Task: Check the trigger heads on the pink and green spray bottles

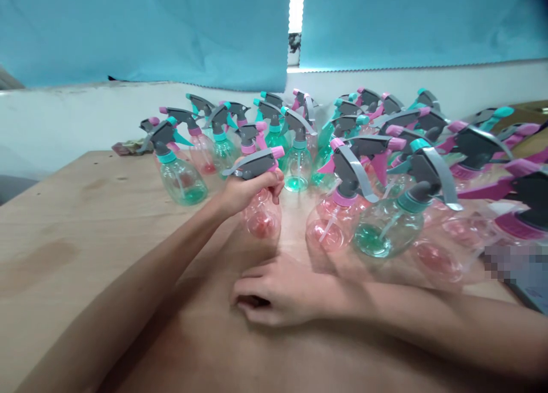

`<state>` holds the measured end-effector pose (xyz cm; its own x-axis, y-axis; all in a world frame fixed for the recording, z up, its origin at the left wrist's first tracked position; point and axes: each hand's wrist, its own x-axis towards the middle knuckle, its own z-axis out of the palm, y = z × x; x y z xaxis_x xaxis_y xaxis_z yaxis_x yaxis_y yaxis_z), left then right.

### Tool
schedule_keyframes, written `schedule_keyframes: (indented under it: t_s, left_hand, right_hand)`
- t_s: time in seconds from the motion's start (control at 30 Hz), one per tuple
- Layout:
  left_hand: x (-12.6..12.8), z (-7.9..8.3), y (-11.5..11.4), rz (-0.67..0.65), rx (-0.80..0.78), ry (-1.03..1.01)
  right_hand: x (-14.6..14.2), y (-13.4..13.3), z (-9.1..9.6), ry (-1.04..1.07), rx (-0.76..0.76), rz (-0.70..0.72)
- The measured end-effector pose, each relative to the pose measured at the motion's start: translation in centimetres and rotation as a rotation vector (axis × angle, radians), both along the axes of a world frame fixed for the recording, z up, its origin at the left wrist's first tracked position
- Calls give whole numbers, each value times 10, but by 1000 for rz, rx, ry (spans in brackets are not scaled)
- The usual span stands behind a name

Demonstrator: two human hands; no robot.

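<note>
My left hand (257,188) is wrapped around the neck of a pink spray bottle (262,219), just under its grey trigger head with the pink nozzle. The bottle stands upright, or nearly so, on the wooden table; I cannot tell whether its base touches the wood. Closer to me, my right hand (278,293) lies on the tabletop with its fingers curled in and only a dark hollow showing between them. Right of the held bottle stand another pink spray bottle (329,227) and a clear-green spray bottle (385,227), both untouched.
Several pink and green spray bottles crowd the back and right of the wooden table (55,227). One green-collared bottle (182,179) stands at the left of the group. A dark-edged flat object (524,279) lies at the right. Blue sheets (149,33) hang behind.
</note>
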<state>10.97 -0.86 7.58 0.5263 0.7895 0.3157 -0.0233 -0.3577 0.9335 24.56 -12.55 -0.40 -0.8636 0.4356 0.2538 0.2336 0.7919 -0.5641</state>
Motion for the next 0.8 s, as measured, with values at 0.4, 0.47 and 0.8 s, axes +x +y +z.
schedule_keyframes:
  t_s: [0.4, 0.47, 0.8]
  left_hand:
    - [0, 7, -3, -2, 23, 109]
    - [-1, 7, -2, -23, 38, 135]
    - [-2, 6, -4, 6, 72, 121]
  right_hand:
    - [0, 0, -2, 15, 6, 4]
    - [0, 0, 1, 0, 16, -3]
    - [-2, 2, -7, 32, 9, 19]
